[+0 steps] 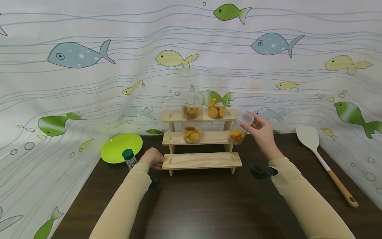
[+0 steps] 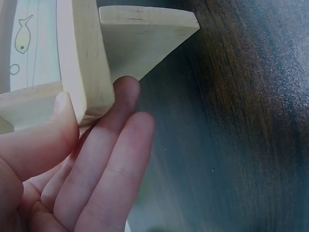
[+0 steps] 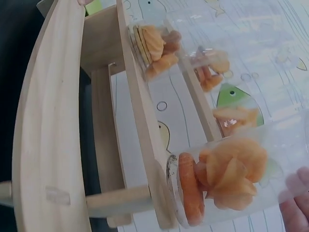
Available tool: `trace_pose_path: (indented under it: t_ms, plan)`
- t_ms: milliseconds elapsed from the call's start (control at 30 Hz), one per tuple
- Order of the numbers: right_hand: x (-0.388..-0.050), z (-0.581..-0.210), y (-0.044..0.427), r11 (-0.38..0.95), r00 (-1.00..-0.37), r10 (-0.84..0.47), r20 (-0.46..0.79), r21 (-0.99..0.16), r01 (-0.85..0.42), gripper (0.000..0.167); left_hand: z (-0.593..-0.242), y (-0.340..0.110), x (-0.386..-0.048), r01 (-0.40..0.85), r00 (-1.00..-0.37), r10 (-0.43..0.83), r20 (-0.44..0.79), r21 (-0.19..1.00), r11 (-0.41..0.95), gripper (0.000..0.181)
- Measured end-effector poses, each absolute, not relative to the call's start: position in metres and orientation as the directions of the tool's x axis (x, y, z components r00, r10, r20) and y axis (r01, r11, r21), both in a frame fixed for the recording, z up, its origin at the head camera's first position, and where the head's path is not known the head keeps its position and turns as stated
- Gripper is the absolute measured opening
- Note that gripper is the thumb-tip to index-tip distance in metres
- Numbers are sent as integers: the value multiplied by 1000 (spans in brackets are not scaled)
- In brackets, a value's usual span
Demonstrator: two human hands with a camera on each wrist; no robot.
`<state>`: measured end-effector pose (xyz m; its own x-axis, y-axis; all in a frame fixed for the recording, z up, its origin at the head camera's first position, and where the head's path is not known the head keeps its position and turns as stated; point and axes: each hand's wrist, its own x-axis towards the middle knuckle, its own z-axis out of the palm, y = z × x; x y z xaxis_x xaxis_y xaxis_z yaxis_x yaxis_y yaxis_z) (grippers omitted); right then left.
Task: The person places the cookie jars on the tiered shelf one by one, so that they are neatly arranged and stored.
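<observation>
A three-step wooden rack (image 1: 203, 160) stands on the dark table. My left hand (image 1: 153, 158) pinches the left end of its lowest step; in the left wrist view the thumb (image 2: 60, 113) lies on one face, with fingers behind. At the rack's right side, my right hand (image 1: 262, 134) holds a clear jar (image 1: 237, 135) by its upper part. The jar leans, its base at the middle step's right end, and orange-brown snacks (image 3: 231, 174) fill its bottom. Another snack jar (image 1: 192, 134) stands on the middle step's left. Two more, a left jar (image 1: 188, 83) and right jar (image 1: 217, 111), occupy the top step.
Left of the rack lie a lime-green plate (image 1: 119, 149) and a small green-capped bottle (image 1: 129, 157). A white spatula with a wooden handle (image 1: 340, 186) rests at the right. Behind everything hangs a fish-patterned sheet (image 1: 209, 39).
</observation>
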<state>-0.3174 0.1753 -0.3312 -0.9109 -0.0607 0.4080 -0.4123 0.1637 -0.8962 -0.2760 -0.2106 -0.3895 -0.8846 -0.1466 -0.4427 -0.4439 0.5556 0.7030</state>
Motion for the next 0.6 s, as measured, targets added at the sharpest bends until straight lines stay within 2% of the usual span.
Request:
trace_pose_path:
  t_ms: [200,600]
  plan:
    - [-323,-328,159,150,-903,-116,413,-892,-427,56,-389,-207,-277,-452,-881,-155,-447,701,552,30]
    - [-333,-327,132,120,-902,-139,409,-897,-425,54,-386,-208,-273,-460,-877,-152,-455,707,538,32]
